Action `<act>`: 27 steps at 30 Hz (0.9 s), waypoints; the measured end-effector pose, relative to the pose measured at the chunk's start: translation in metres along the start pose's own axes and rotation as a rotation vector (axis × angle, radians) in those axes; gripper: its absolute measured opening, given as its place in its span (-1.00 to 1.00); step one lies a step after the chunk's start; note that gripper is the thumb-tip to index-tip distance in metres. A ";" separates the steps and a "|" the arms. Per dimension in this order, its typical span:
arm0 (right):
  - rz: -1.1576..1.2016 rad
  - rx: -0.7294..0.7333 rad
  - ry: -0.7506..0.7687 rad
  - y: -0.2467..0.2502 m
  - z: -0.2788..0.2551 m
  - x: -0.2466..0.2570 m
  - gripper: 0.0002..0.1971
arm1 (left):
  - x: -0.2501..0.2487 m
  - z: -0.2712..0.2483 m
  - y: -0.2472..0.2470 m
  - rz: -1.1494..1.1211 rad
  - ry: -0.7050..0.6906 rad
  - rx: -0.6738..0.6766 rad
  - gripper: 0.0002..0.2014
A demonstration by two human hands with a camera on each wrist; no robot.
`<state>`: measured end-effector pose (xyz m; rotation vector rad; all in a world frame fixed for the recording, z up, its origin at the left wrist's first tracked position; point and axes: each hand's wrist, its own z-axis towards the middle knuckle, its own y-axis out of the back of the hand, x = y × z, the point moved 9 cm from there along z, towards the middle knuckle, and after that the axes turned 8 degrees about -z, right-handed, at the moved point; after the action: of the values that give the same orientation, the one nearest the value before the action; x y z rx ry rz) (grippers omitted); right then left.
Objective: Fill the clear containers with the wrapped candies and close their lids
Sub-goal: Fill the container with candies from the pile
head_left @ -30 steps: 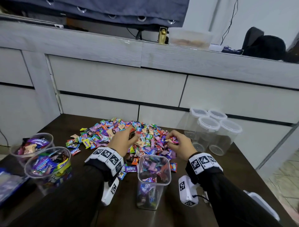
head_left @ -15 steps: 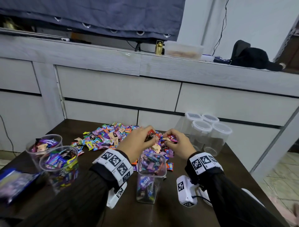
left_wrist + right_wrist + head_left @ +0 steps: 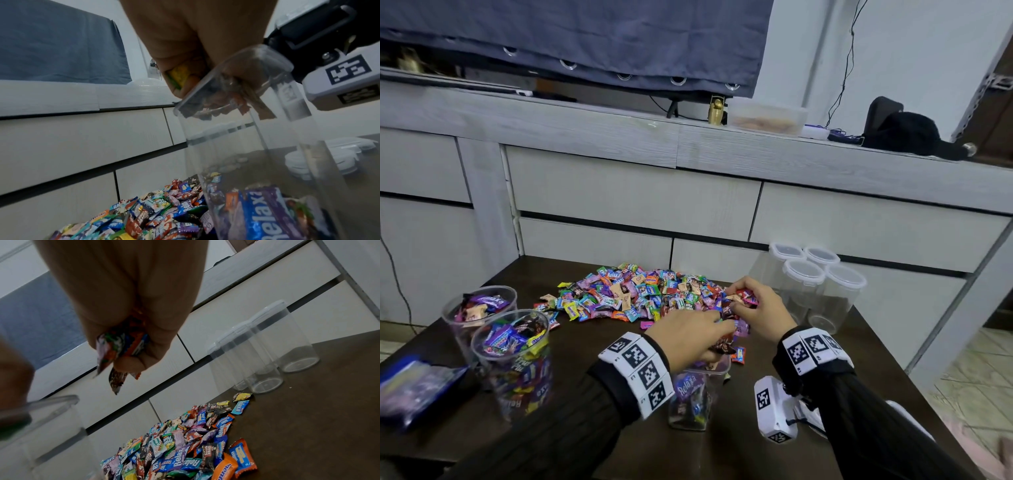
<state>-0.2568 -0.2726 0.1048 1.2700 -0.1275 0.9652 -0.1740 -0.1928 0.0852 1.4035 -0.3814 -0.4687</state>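
Your left hand (image 3: 690, 334) has come back from the candy pile (image 3: 640, 294) over the last second and now sits right over the mouth of the square container (image 3: 697, 394) in front of you; its fingers are curled round a bunch of wrapped candies, and the left wrist view shows a yellow wrapper (image 3: 177, 77) tucked in the fist with other wrappers hanging down inside the rim; that reads as a drop about to happen, not one finished. Your right hand (image 3: 755, 308) has lifted off the pile too; it is clenched on its own handful, wrappers sticking out below the fingers (image 3: 148, 353), and it hangs just behind the container, waiting its turn by the look of it.

For the task, this container is perhaps half full, so I judge several more handfuls before its lid goes on; two round tubs (image 3: 512, 356) at your left already hold candy and stand open; four lidded containers (image 3: 813, 291) at the far right of the surface (image 3: 842, 359) are empty.

What you cannot check from here: your left wrist and cuff cover most of the container's opening in the head view, so whether any candy has already slipped in is unclear; how many pieces each fist holds is hidden by the fingers; the white discs (image 3: 320, 162) seen through the clear wall may be loose lids, but the plastic distorts them too much to say; the bag (image 3: 414, 387) at the left edge is blurred.
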 end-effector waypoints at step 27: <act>-0.013 0.036 -0.021 0.000 -0.002 0.006 -0.84 | 0.008 -0.001 0.004 -0.499 0.011 0.110 -0.74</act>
<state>-0.2534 -0.2676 0.1076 1.3126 -0.1188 0.9462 -0.1662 -0.1956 0.0888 1.6095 -0.0409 -0.8549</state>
